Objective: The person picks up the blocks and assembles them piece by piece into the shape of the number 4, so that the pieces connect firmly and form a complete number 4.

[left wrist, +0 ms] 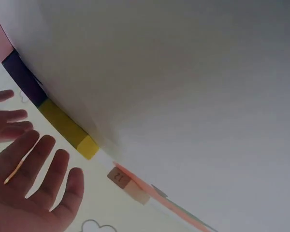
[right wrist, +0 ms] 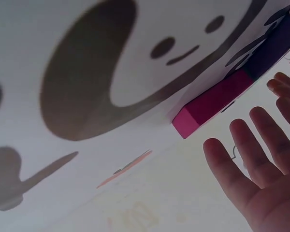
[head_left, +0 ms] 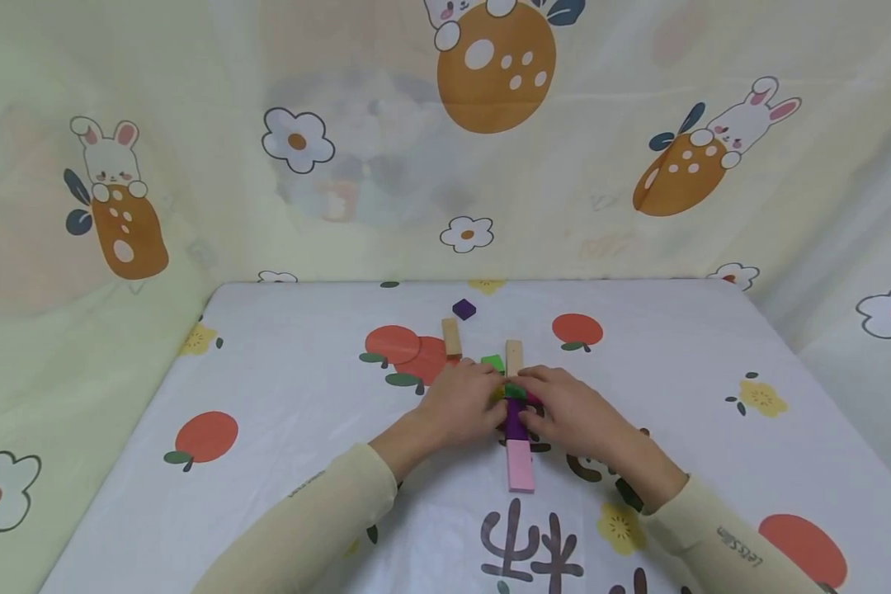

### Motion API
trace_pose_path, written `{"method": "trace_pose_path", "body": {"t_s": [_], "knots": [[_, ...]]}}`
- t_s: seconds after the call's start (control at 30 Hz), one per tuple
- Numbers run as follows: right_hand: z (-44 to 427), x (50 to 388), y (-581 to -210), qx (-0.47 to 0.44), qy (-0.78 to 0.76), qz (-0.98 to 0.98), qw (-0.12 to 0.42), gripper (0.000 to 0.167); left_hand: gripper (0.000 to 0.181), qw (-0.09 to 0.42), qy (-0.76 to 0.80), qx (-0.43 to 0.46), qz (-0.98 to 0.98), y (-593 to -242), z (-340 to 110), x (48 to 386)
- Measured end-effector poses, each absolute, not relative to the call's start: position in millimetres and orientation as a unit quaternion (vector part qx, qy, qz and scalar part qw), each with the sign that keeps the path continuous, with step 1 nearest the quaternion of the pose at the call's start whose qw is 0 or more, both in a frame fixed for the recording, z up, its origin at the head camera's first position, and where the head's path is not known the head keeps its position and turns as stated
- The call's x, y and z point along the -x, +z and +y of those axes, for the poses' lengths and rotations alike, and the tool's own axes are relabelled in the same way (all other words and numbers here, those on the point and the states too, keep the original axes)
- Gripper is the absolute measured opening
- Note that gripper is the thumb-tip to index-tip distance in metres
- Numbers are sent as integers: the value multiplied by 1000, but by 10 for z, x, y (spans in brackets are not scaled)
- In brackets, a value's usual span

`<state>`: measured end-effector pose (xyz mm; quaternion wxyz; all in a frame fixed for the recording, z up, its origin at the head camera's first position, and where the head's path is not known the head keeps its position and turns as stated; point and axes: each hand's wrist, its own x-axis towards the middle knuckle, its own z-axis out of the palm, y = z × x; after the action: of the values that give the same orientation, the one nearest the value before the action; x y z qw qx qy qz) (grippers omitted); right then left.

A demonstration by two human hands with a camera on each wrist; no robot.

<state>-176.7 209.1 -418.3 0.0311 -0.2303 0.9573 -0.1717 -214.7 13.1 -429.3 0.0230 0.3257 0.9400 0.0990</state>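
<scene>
In the head view, a row of blocks runs away from me: a pink block (head_left: 520,467) nearest, a purple block (head_left: 516,421), a green block (head_left: 516,391) and a plain wooden block (head_left: 514,353). My left hand (head_left: 462,402) lies along the row's left side, beside a yellow block (left wrist: 67,124) that it mostly hides from above. On the right side, my right hand (head_left: 573,415) has its fingertips at the green and purple blocks, close to a magenta block (right wrist: 215,101). Both wrist views show straight, spread fingers. Fingertip contact is partly hidden.
Behind my left hand are another green block (head_left: 493,362), a separate wooden block (head_left: 451,338) and a dark purple block (head_left: 464,309). The white table cloth (head_left: 304,371) carries printed fruit and flowers. A patterned curtain (head_left: 371,239) hangs behind the table.
</scene>
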Motion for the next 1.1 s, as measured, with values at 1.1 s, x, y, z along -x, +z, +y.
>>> {"method": "trace_pose_path", "body": {"t_s": [1.1], "knots": [[1946,1587,-4311,314,-108,940,78,60,38,82,62,-278,955,-4276,248,2665]]}}
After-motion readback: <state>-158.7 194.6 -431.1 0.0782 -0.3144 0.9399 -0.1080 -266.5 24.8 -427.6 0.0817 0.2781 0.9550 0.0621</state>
